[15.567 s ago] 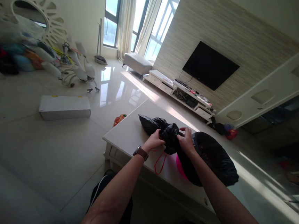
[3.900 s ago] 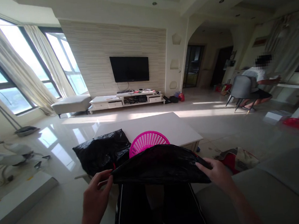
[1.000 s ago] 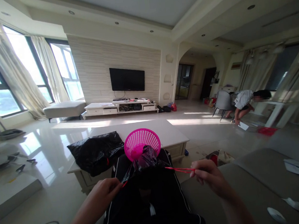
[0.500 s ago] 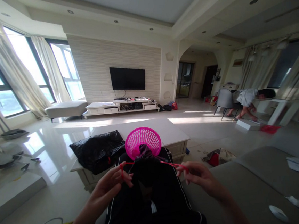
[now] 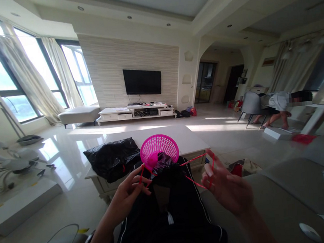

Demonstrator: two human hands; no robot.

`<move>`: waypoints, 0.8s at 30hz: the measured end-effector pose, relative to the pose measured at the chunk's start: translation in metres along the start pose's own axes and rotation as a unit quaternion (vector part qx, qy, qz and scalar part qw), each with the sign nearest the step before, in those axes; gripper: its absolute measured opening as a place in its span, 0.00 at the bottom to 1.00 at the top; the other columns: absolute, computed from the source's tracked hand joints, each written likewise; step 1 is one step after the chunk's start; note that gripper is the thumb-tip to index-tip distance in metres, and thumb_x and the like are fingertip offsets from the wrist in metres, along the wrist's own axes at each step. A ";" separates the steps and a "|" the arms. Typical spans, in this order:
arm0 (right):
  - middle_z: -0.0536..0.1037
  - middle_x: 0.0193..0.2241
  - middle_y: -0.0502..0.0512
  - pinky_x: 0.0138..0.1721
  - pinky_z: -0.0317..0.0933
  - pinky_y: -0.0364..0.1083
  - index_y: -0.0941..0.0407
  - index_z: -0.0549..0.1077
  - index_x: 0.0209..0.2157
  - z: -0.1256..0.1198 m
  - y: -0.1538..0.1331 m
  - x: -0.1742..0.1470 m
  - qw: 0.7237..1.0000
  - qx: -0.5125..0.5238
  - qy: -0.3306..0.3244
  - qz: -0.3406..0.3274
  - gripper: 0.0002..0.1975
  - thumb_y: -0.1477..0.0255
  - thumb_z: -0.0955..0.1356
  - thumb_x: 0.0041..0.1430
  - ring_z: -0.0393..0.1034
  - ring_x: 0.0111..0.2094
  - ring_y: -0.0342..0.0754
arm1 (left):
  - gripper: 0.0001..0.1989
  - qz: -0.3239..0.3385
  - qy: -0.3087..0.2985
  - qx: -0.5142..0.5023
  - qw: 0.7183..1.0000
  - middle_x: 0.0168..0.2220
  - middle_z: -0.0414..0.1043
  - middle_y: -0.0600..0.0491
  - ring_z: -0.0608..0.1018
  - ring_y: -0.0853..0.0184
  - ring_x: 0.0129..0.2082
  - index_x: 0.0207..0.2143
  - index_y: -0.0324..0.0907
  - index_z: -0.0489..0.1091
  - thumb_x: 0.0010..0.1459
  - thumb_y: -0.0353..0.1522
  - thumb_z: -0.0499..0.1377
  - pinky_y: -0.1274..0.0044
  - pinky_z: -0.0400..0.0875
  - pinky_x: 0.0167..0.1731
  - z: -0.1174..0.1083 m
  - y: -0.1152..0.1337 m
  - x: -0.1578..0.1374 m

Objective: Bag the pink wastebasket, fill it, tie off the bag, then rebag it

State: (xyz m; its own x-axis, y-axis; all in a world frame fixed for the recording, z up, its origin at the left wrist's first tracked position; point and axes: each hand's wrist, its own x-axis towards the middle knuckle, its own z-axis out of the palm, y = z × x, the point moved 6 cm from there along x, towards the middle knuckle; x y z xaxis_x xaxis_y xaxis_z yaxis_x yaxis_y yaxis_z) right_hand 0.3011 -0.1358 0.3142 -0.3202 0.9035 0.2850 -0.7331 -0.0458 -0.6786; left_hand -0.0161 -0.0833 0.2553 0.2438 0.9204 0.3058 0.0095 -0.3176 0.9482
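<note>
A pink perforated wastebasket is tilted toward me at my knees, its open rim facing me. A black plastic bag spills bunched from its mouth, with red drawstrings at both sides. My left hand has one red drawstring looped over its bent fingers, left of the bag. On the other side, my right hand stretches the other red drawstring taut, the loop running around its spread fingers. Both hands are raised above my lap and apart from the basket.
A large black plastic bag lies on the white coffee table. Grey sofa cushions are at my right. A person bends forward on a grey chair at the far right. A TV cabinet stands along the wall.
My right hand has moved up and outward, its fingers spreading the drawstring loop wide. My left hand still holds its loop. The view has shifted slightly.
</note>
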 end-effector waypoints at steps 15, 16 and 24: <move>0.78 0.41 0.50 0.60 0.67 0.59 0.36 0.39 0.76 -0.011 0.016 0.004 0.989 -0.144 0.014 0.001 0.48 0.72 0.68 0.64 0.77 0.41 0.48 | 0.43 -0.020 0.079 -0.423 0.903 0.44 0.82 0.56 0.74 0.76 0.25 0.64 0.50 0.73 0.44 0.35 0.77 0.85 0.80 0.31 -0.015 0.022 -0.024; 0.78 0.42 0.51 0.58 0.69 0.58 0.37 0.38 0.75 -0.007 0.014 0.002 0.989 -0.149 0.013 0.010 0.48 0.72 0.69 0.64 0.77 0.43 0.49 | 0.44 -0.013 0.073 -0.409 0.909 0.44 0.82 0.56 0.77 0.74 0.27 0.65 0.52 0.72 0.44 0.35 0.78 0.81 0.83 0.36 -0.014 0.024 -0.022; 0.79 0.45 0.55 0.56 0.71 0.61 0.40 0.53 0.73 0.017 -0.001 -0.004 0.999 -0.026 -0.034 0.030 0.42 0.65 0.71 0.61 0.81 0.45 0.55 | 0.46 -0.009 0.077 -0.237 0.968 0.51 0.80 0.52 0.86 0.63 0.38 0.74 0.66 0.54 0.60 0.32 0.70 0.62 0.84 0.51 0.001 0.029 -0.015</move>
State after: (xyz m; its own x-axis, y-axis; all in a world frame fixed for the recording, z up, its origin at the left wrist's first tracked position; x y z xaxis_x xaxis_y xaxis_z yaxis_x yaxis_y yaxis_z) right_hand 0.2932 -0.1469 0.3254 -0.4041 0.8686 0.2867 -0.6792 -0.0749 -0.7301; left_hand -0.0186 -0.1065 0.2780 0.0996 0.9595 0.2635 -0.4436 -0.1942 0.8749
